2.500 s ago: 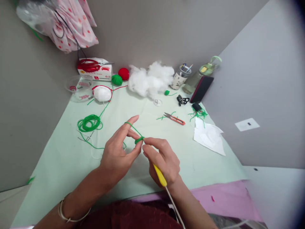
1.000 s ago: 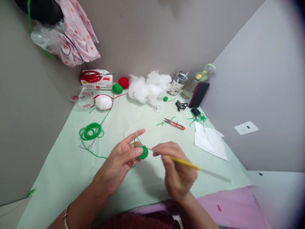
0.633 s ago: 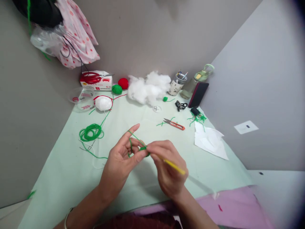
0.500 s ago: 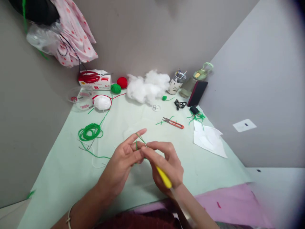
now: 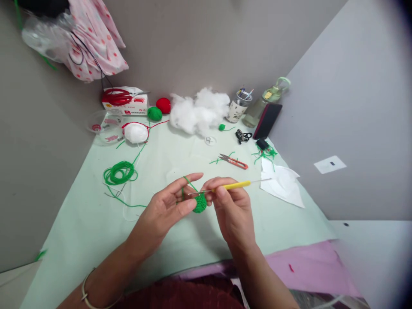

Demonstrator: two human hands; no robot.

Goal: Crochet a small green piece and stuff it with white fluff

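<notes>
A small round green crochet piece [image 5: 200,203] is pinched between the thumb and fingers of my left hand [image 5: 167,210]. Green yarn runs over that hand's raised index finger down to the piece. My right hand [image 5: 233,206] grips a crochet hook [image 5: 236,185] by its yellow handle, and the metal tip lies across the top edge of the green piece, pointing left. Whether the tip is inside a stitch I cannot tell. To the left lies a loose coil of green yarn [image 5: 119,172], with a strand leading toward my left hand.
Orange thread snips [image 5: 234,162] lie beyond my hands. Farther back are white stuffing [image 5: 199,112], a white yarn ball [image 5: 135,132], a red ball [image 5: 163,105] and a green ball [image 5: 155,113]. A phone [image 5: 268,121] leans by a bottle [image 5: 257,107]. White paper [image 5: 283,184] lies right.
My right hand has turned the hook from pointing down toward me to nearly level, its handle end now to the right. The green piece has come into sight between my hands.
</notes>
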